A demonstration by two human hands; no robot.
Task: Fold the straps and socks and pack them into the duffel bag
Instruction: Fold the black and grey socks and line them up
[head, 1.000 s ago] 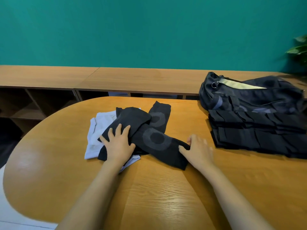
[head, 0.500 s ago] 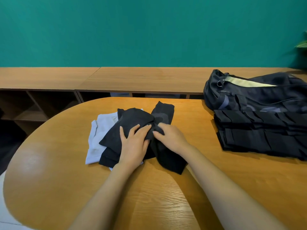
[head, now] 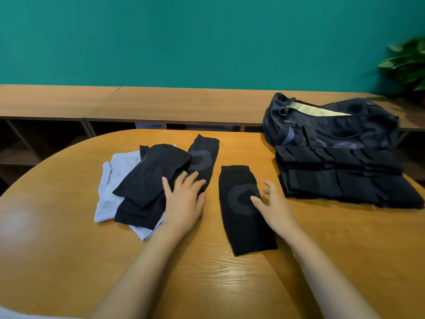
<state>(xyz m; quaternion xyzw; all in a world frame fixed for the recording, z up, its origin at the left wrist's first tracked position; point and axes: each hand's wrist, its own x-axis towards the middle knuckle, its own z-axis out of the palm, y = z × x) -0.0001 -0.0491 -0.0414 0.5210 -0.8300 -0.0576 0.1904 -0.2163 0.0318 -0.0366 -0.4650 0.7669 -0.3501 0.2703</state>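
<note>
A black sock with a grey ring (head: 243, 217) lies flat by itself at the table's middle. My right hand (head: 273, 206) rests open on its right edge, fingers spread. To the left sits a pile: black socks (head: 149, 183) over pale lilac socks (head: 115, 180), with another ring-marked black sock (head: 203, 157) behind. My left hand (head: 184, 199) lies open on the pile's right side. A dark duffel bag (head: 331, 125) stands at the back right, unzipped, with folded black straps (head: 345, 180) stacked in front of it.
The oval wooden table (head: 207, 284) has bare surface near me and on the far left. Low wooden shelving (head: 161, 104) runs along the teal wall behind. A green plant (head: 407, 63) is at the far right.
One ring-marked black sock has come off the pile and now lies flat to its right. My right hand moved right with it; my left hand stayed on the pile.
</note>
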